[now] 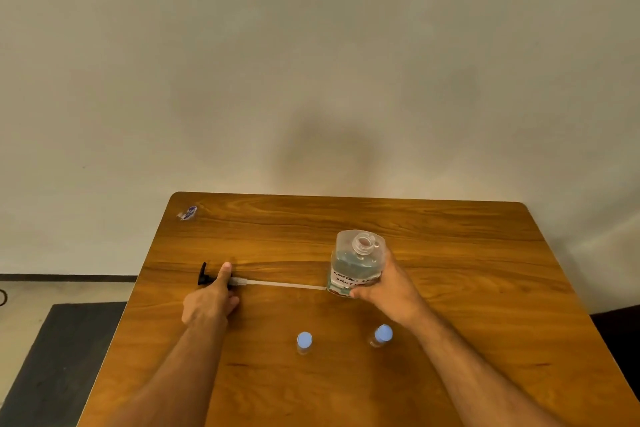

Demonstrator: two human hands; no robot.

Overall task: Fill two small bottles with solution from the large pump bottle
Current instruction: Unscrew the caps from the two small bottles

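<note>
The right hand (388, 284) grips the large clear plastic bottle (356, 262), uncapped, mid-table (485, 288). The left hand (211, 302) pinches the black pump head (203, 274), lying toward the left edge. 2 small blue-capped bottles (304, 342) stand nearer the front edge.

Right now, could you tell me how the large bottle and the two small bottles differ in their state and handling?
The large bottle stands uncapped, its neck open and its pump lying on the table; the small bottle on the left and the small bottle on the right both wear blue caps. The right hand grips the large bottle, while no hand touches the small ones. The large one bears a handwritten label; the small show none. All have clear walls.
</note>
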